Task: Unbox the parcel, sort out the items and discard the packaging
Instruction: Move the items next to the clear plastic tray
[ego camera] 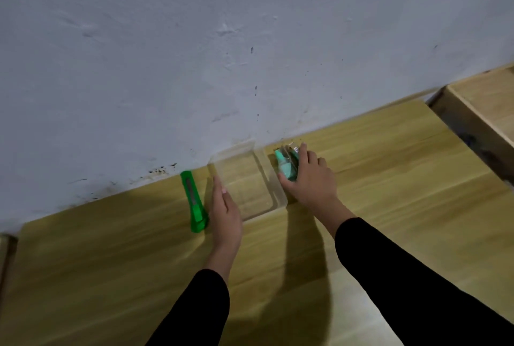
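Hands first: we're laying our left hand (224, 208) with straight, relaxed fingers against the left edge of the clear tray (246, 185), which is sitting on the wooden table (111, 276) by the wall (167, 67). Just right of the tray, our right hand (310, 180) is curling its fingers round a teal item (286, 165) in see-through wrapping. A green box cutter (194, 202) is lying just left of the tray, beside the left hand.

dim, cool indoor light. soft dark shadows fall leftward on the table (403, 179), so light comes from the right. motion blur smears the right hand (308, 179) and teal packet (286, 167); table edges bow at upper right.
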Available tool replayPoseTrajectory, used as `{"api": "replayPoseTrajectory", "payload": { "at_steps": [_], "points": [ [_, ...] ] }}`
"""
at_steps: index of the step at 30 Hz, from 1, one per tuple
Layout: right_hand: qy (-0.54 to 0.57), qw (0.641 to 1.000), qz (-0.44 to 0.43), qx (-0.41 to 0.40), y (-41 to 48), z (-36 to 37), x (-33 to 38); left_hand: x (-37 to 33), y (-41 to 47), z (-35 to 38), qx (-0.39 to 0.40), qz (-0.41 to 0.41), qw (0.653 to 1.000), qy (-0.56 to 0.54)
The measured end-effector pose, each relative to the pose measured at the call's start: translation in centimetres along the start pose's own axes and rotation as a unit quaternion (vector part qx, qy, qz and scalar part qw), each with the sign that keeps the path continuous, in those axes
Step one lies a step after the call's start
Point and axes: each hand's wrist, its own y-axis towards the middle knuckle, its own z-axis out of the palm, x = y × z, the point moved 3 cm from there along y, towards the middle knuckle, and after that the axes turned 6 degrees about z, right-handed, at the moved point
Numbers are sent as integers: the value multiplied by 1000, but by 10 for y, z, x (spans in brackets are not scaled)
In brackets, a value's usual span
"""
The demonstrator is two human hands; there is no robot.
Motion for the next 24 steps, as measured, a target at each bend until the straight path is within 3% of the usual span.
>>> {"api": "replayPoseTrajectory", "payload": {
  "at_steps": [13, 18, 24],
  "points": [
    [-32, 999, -34, -5, 10, 3, -2, 3, 3, 0, -4, 11, 1000, 5],
    [-4, 1000, -17, -10, 10, 0, -7, 5, 4, 1, -2, 3, 1000, 14],
    [108, 992, 44, -44, 3, -20, -13, 5, 6, 0, -1, 10, 1000, -3]
  ]
}}
